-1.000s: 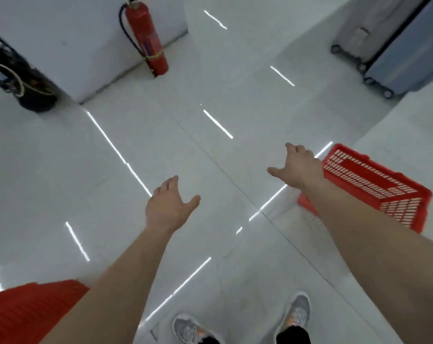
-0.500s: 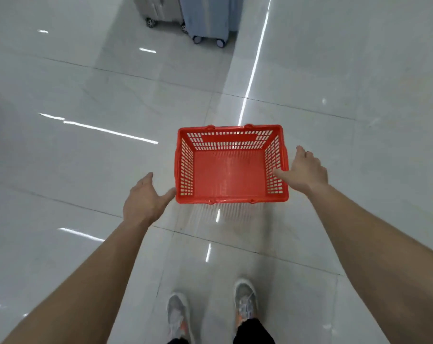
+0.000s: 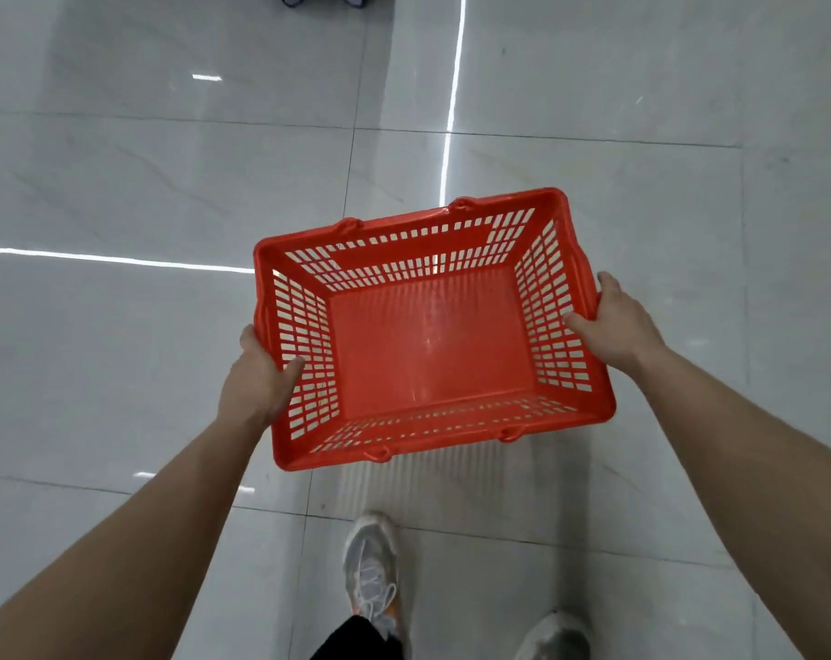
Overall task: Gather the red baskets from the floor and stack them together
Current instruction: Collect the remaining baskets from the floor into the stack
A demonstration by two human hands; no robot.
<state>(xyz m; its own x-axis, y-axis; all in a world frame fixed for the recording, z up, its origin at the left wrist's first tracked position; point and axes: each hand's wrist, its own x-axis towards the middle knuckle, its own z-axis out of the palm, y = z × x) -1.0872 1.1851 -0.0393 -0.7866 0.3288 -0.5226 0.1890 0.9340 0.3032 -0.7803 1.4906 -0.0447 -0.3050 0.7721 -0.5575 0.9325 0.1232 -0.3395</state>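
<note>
Looking down from the head camera, an empty red basket [image 3: 428,345] with slotted walls sits tilted between both hands above the glossy tiled floor [image 3: 118,183], its open top facing up. The left hand [image 3: 261,378] is clamped on the left short rim, thumb inside against the wall, while the right hand [image 3: 618,326] grips the right short rim the same way. Two grey shoes [image 3: 373,574] show on the floor below the basket, and wheels of some object peek in at the top edge.
</note>
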